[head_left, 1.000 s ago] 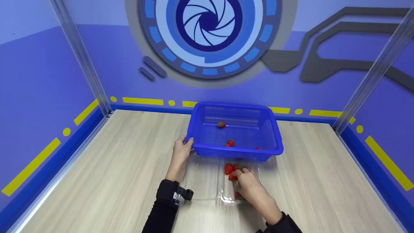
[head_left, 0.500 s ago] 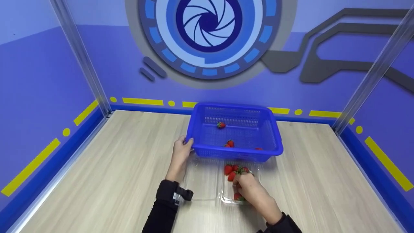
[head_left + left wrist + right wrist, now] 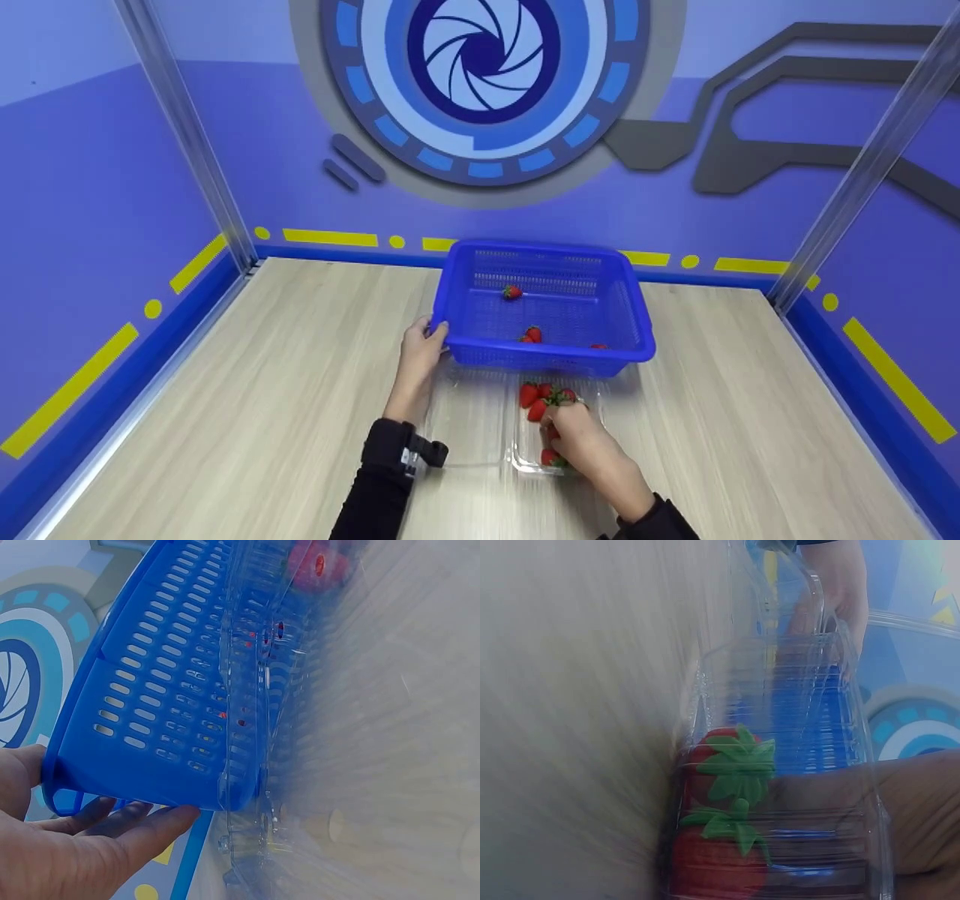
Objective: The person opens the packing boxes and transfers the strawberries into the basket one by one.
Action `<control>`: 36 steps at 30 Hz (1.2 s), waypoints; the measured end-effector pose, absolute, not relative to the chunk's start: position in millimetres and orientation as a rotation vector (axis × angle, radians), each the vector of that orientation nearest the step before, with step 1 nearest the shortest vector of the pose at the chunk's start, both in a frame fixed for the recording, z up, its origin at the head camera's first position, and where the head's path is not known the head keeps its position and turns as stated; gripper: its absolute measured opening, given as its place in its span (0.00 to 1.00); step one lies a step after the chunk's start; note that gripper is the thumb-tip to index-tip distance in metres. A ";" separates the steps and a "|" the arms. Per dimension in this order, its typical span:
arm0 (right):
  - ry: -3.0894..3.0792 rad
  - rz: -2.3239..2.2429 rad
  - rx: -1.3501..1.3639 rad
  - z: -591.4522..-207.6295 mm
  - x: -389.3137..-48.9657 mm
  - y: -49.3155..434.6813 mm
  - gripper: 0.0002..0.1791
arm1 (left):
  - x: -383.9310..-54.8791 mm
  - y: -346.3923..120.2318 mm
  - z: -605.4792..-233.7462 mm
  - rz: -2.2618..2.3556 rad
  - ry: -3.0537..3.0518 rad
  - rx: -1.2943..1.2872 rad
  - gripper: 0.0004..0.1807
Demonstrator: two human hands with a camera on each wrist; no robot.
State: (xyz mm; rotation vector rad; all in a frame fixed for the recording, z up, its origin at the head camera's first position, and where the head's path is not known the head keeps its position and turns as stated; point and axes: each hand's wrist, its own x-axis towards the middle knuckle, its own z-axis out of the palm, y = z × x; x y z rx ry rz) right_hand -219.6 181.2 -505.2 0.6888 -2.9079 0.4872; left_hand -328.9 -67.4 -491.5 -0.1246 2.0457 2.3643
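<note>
In the head view my left hand (image 3: 421, 351) grips the near left corner of the blue plastic basket (image 3: 551, 351). The left wrist view shows the thumb at the rim and the fingers (image 3: 161, 831) under it. My right hand (image 3: 581, 435) reaches down into the filled half of a clear clamshell box (image 3: 534, 471), fingers curled at a strawberry (image 3: 553, 433) they partly hide. More strawberries (image 3: 529, 394) lie at the box's far end, and one (image 3: 551, 457) lies at its near end. Through the box wall, the right wrist view shows strawberries (image 3: 720, 862) with green leaves beside my fingers.
Several strawberries (image 3: 511, 292) lie scattered inside the basket. The clamshell's open lid (image 3: 469, 424) lies flat on the wooden table (image 3: 315, 375), left of the filled half. Blue printed walls (image 3: 247, 150) and metal corner posts (image 3: 191, 127) surround the table.
My right hand has drawn slightly nearer inside the box, uncovering strawberries at the far end and one by the fingers. My left hand and the basket stay in place.
</note>
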 end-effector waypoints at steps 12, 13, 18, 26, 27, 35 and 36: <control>-2.929 0.529 0.706 -504.0 -219.7 181.2 0.12 | -331.2 -67.3 -497.0 2.386 2.022 -0.129 0.23; -2.935 0.537 0.709 -503.8 -219.8 181.1 0.12 | -331.3 -67.2 -496.8 2.386 2.023 -0.130 0.23; -2.934 0.565 0.721 -503.5 -220.4 181.0 0.14 | -331.8 -66.8 -496.5 2.381 2.037 -0.128 0.23; -2.936 0.674 0.667 -499.2 -219.0 182.9 0.14 | -331.9 -66.9 -498.7 2.387 2.040 -0.121 0.20; -2.924 0.691 0.665 -497.4 -218.6 183.5 0.14 | -332.6 -66.7 -499.0 2.383 2.053 -0.121 0.19; -2.781 0.750 0.658 -468.4 -208.0 188.9 0.14 | -335.0 -66.0 -498.9 2.333 2.148 -0.142 0.20; -2.756 0.750 0.651 -463.0 -205.6 189.4 0.14 | -334.9 -66.1 -498.7 2.330 2.149 -0.143 0.21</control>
